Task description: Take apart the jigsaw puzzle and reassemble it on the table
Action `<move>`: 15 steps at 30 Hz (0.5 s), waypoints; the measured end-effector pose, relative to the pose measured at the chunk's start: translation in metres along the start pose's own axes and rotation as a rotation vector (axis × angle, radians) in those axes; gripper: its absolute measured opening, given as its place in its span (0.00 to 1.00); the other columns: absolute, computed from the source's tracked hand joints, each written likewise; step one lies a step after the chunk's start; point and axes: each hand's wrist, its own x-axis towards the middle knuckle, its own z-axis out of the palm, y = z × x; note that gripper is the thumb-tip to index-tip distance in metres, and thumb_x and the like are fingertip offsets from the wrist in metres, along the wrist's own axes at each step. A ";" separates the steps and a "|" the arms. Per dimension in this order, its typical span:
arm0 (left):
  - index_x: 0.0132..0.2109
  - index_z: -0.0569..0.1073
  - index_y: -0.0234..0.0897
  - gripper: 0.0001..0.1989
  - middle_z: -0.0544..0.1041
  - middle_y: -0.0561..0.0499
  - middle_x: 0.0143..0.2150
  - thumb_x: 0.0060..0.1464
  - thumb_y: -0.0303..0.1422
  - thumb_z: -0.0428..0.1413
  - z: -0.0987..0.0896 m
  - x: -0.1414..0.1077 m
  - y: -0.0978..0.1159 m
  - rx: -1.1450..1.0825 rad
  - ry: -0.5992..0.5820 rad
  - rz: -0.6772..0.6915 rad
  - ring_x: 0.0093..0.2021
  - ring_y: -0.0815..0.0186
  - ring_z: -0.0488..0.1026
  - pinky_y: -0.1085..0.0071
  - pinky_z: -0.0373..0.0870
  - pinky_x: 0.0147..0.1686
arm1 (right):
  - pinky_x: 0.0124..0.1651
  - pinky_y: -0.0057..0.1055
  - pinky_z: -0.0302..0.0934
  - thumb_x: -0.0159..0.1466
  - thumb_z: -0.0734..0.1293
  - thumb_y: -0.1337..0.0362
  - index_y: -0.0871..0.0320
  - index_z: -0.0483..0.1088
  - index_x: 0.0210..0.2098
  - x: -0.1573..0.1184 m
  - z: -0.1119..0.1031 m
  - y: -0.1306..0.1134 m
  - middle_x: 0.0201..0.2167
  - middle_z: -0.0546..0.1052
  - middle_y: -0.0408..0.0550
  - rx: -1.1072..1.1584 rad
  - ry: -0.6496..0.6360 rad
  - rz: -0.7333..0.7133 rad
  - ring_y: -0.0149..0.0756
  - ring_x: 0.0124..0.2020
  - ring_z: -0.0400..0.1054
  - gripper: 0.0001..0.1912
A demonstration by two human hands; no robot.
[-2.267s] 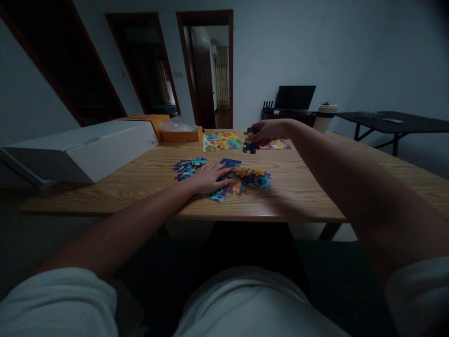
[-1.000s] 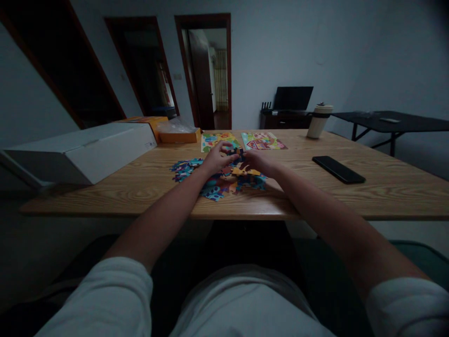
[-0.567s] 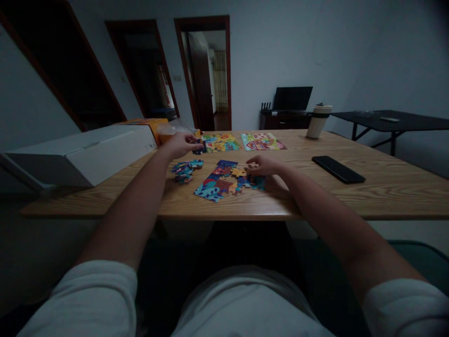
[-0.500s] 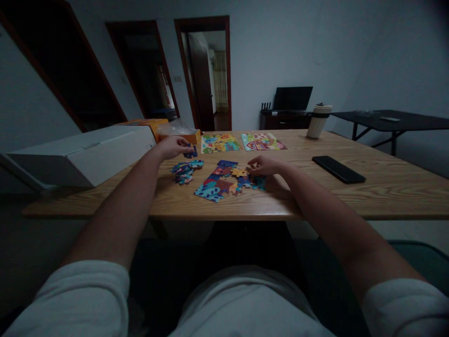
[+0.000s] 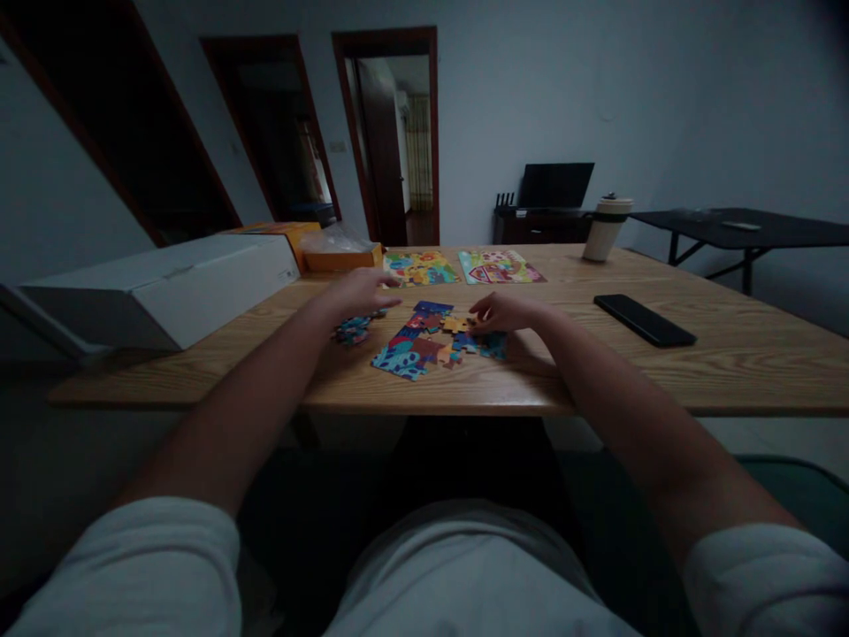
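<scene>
My left hand (image 5: 369,292) is stretched over the left side of the table, fingers apart, with no piece visible in it. Beneath and beside it lies a heap of loose blue and teal puzzle pieces (image 5: 355,329), partly covered by the hand and wrist. To its right is a partly joined jigsaw puzzle (image 5: 406,352) in blue, red and brown, with a dark blue top strip and a yellow piece (image 5: 455,325). My right hand (image 5: 502,312) rests at the puzzle's right side, its fingers curled down on a puzzle piece there; the fingertips partly hide it. More blue pieces (image 5: 489,345) lie below that hand.
Two finished-looking colourful puzzles, one yellow-green (image 5: 423,268) and one pink (image 5: 502,267), lie at the back. A white box (image 5: 212,287) and an orange box (image 5: 345,261) with clear plastic stand left. A black phone (image 5: 643,320) and a lidded cup (image 5: 605,232) are right.
My left hand has moved right and slightly toward me, its fingers spreading. The blue pieces seen by its fingertips are now out of sight. My right hand has stayed nearly still.
</scene>
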 end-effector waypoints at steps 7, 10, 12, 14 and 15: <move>0.58 0.76 0.39 0.24 0.82 0.45 0.46 0.56 0.39 0.57 0.053 0.027 0.086 0.042 -0.360 0.321 0.41 0.60 0.77 0.70 0.67 0.38 | 0.37 0.30 0.64 0.66 0.67 0.63 0.63 0.78 0.50 0.000 -0.002 0.006 0.40 0.82 0.55 0.059 0.175 -0.024 0.38 0.35 0.74 0.17; 0.53 0.79 0.40 0.19 0.82 0.45 0.45 0.60 0.41 0.53 0.069 0.026 0.082 0.034 -0.232 0.374 0.42 0.60 0.77 0.68 0.67 0.42 | 0.34 0.29 0.62 0.67 0.62 0.68 0.63 0.79 0.46 0.004 -0.001 0.010 0.36 0.82 0.53 0.080 0.249 0.004 0.36 0.31 0.72 0.15; 0.50 0.80 0.41 0.18 0.82 0.45 0.44 0.61 0.42 0.53 0.074 0.026 0.076 0.003 -0.131 0.363 0.43 0.59 0.76 0.67 0.67 0.44 | 0.32 0.29 0.62 0.67 0.61 0.70 0.63 0.78 0.47 0.008 0.000 0.013 0.35 0.81 0.52 0.142 0.297 0.039 0.34 0.29 0.70 0.15; 0.45 0.81 0.40 0.16 0.82 0.45 0.39 0.62 0.41 0.53 0.077 0.028 0.072 -0.104 -0.026 0.321 0.41 0.58 0.76 0.65 0.68 0.43 | 0.32 0.28 0.62 0.68 0.60 0.69 0.64 0.76 0.49 0.010 0.002 0.014 0.34 0.80 0.52 0.235 0.351 0.072 0.33 0.27 0.69 0.16; 0.43 0.81 0.40 0.15 0.81 0.46 0.37 0.62 0.40 0.52 0.078 0.030 0.071 -0.200 0.021 0.288 0.38 0.59 0.75 0.64 0.69 0.42 | 0.31 0.28 0.63 0.68 0.60 0.69 0.64 0.75 0.50 0.012 0.003 0.014 0.34 0.80 0.52 0.286 0.381 0.076 0.32 0.27 0.68 0.16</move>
